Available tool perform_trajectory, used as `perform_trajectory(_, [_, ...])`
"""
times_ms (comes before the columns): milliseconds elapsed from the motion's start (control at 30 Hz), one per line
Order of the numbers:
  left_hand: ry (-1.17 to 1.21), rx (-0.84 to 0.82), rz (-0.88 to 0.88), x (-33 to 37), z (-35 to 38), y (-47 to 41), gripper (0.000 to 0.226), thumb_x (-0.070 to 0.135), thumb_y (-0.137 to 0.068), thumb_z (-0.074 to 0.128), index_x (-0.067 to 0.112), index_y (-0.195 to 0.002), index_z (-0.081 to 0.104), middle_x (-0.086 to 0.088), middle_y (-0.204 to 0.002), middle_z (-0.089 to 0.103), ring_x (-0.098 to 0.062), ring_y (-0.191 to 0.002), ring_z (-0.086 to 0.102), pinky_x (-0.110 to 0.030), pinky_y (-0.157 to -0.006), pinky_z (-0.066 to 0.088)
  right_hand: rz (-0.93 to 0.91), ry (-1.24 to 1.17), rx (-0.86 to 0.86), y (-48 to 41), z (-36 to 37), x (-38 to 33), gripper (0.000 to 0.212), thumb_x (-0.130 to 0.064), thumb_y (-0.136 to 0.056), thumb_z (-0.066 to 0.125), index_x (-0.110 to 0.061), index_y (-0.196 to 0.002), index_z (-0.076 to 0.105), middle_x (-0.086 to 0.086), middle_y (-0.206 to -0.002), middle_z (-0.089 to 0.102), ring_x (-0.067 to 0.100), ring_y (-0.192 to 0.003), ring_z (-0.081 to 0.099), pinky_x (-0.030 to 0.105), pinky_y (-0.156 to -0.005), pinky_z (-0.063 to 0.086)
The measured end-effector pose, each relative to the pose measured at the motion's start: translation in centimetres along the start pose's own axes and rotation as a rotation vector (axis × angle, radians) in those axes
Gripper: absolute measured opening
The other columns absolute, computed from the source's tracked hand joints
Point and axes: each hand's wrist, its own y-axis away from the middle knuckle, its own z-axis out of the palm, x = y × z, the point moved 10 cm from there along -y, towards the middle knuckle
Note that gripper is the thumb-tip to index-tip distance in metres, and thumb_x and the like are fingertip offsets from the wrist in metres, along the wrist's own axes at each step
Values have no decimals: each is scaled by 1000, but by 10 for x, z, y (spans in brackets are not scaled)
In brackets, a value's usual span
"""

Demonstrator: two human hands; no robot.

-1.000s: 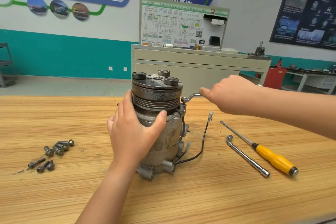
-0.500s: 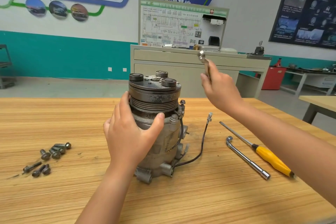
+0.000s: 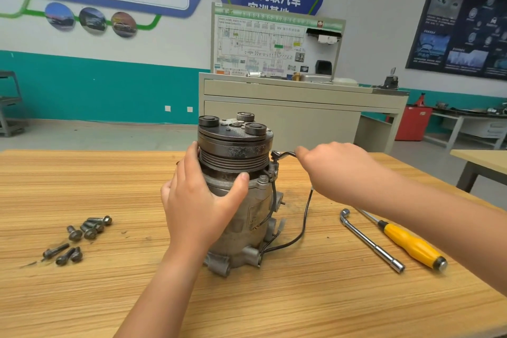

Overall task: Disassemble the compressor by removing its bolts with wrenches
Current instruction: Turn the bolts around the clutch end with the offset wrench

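Compressor (image 3: pixel 241 217) upright on tabletop (image 3: pixel 109 296) centre. Your left hand (image 3: pixel 197 206) wraps its body, steadying. Your right hand (image 3: pixel 334 170) grips wrench (image 3: pixel 284 154), head seated at upper right flange. Several bolts (image 3: pixel 82 233) already out, lying at left; at least one left, I judge.

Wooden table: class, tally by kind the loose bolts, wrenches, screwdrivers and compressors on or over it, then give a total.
Loose bolts: 7
Wrenches: 2, the held wrench and the L-shaped wrench
Screwdriver: 1
Compressor: 1
Total: 11
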Motion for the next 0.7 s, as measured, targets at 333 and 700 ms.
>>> perform_trajectory(333, [-7, -2, -4, 0, 1, 0, 100, 73, -60, 32, 14, -141, 35, 3, -135, 49, -16, -125, 44, -40, -103, 25, -218, 269, -40, -8, -6, -11, 33, -11, -92, 37, -7, -124, 44, -2, -56, 33, 14, -45, 31, 24, -38, 21])
perform_trajectory(700, [-13, 3, 0, -1, 0, 0, 100, 73, -61, 33, 13, -141, 36, 2, -134, 50, -15, -124, 44, -39, -102, 25, -215, 220, 65, -48, 10, 9, 30, 2, -89, 41, -10, -117, 41, 0, -71, 52, 19, -61, 52, 29, -52, 42])
